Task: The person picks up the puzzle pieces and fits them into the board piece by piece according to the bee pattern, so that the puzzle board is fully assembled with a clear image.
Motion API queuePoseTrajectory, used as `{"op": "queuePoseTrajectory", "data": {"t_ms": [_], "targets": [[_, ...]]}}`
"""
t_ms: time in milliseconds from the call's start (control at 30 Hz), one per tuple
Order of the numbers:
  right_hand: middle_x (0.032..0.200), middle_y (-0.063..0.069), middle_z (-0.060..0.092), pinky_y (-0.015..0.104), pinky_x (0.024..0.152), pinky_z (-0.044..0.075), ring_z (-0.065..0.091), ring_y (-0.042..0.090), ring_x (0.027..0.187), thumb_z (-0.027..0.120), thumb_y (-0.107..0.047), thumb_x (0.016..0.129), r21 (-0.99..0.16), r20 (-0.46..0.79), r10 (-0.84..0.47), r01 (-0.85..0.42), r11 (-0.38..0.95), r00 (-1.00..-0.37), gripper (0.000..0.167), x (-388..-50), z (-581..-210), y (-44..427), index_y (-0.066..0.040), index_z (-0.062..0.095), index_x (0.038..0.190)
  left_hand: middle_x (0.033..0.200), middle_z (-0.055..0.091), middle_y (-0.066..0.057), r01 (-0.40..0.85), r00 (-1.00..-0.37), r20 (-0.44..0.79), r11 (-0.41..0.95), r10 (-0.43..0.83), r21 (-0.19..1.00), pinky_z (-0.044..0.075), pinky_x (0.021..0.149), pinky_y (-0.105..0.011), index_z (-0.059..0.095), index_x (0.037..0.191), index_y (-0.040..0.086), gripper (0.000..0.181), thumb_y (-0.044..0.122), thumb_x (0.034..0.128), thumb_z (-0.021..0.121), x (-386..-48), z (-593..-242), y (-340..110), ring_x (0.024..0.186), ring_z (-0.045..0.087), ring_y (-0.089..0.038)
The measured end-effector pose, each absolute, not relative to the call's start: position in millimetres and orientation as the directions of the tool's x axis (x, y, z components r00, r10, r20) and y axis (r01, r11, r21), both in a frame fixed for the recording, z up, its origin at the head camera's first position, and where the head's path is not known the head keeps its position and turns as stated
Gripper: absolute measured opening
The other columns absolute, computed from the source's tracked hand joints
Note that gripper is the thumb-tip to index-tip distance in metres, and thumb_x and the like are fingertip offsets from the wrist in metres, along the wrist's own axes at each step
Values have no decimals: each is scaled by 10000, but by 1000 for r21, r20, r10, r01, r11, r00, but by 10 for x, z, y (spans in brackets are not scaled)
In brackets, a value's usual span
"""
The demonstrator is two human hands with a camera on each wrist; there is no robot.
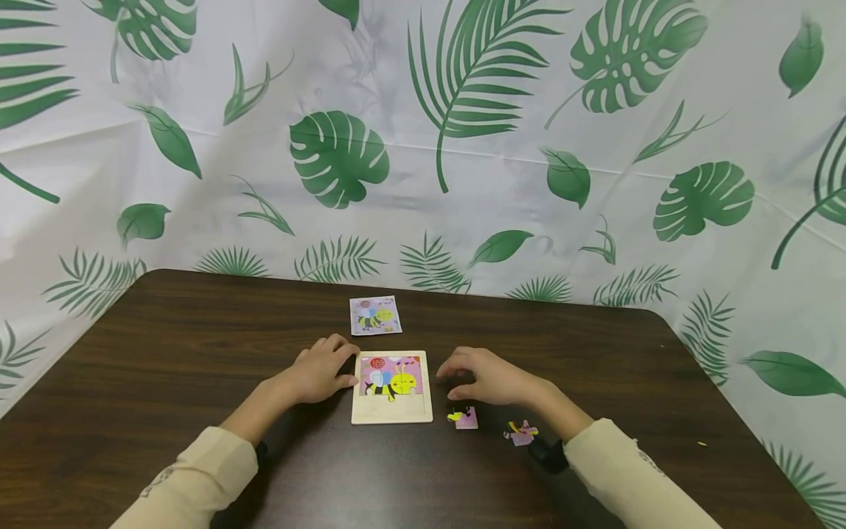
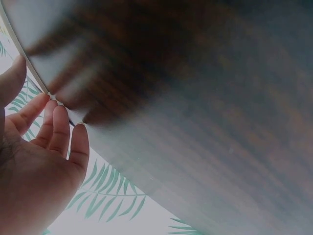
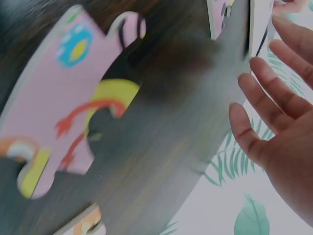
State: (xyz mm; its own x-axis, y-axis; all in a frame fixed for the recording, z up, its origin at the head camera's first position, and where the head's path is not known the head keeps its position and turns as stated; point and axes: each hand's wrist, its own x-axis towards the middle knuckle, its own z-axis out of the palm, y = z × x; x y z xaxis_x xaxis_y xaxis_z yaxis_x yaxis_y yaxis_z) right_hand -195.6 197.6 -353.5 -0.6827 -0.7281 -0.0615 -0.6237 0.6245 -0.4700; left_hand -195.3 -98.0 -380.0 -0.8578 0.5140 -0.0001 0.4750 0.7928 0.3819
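Note:
A square wooden puzzle tray lies on the dark table, its upper part filled with bee-picture pieces and its lower strip bare wood. My left hand touches the tray's left edge with fingertips and thumb. In the left wrist view the fingers of that hand are fairly straight. Just right of the tray, my right hand hovers with loosely bent fingers and holds nothing. Below it lies a pink and yellow puzzle piece. Under the right wrist is another loose pink piece, probably the large piece in the right wrist view.
Behind the tray lies a printed bee picture card. Part of another piece shows low in the right wrist view. A tiny yellowish scrap lies to the right. A leaf-patterned white cloth hangs behind the table.

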Motion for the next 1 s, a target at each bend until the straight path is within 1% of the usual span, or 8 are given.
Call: {"op": "queuePoseTrajectory", "data": {"t_ms": [200,367,600,733,1000], "targets": [[1017,13,573,343,805,441,519,187,896,684,-95,812,-492,-145,-734,-595,635,-663,277,-1878,-3519,2112,-64,640,1084,1144,468,-165,476,-857,2,790,515,386,372,786,-517,515,1215,16,409,220,876,620,-1944,-3782,-980,1049,442,-337],[1046,-29,540,334,830,435,509,171,938,688,-102,813,-494,-189,-741,-589,639,-645,289,-1820,-3536,2197,-96,635,1097,1147,466,-166,476,-857,1,790,515,386,370,790,-520,514,1218,18,410,215,875,621,-1944,-3776,-977,1054,440,-340],[1074,-66,471,324,859,415,441,145,1024,674,-35,809,-466,-204,-749,-611,641,-630,359,-1763,-3572,2268,-159,617,1141,1157,463,-165,462,-863,-18,802,505,378,365,810,-526,513,1222,27,416,226,874,622,-1949,-3791,-970,1074,433,-343],[1078,-59,451,328,842,411,412,146,1001,664,-2,804,-455,-194,-755,-624,635,-627,400,-1734,-3587,2281,-191,616,1154,1159,460,-165,457,-865,-23,805,502,378,362,815,-530,510,1224,27,416,227,875,620,-1952,-3790,-968,1080,430,-345],[1064,-68,442,386,816,359,394,130,986,678,-40,803,-429,-186,-752,-636,641,-632,403,-1722,-3589,2276,-241,625,1149,1166,461,-171,449,-869,-27,811,494,375,359,828,-541,510,1226,26,419,226,875,620,-1958,-3782,-965,1084,429,-347]]}}
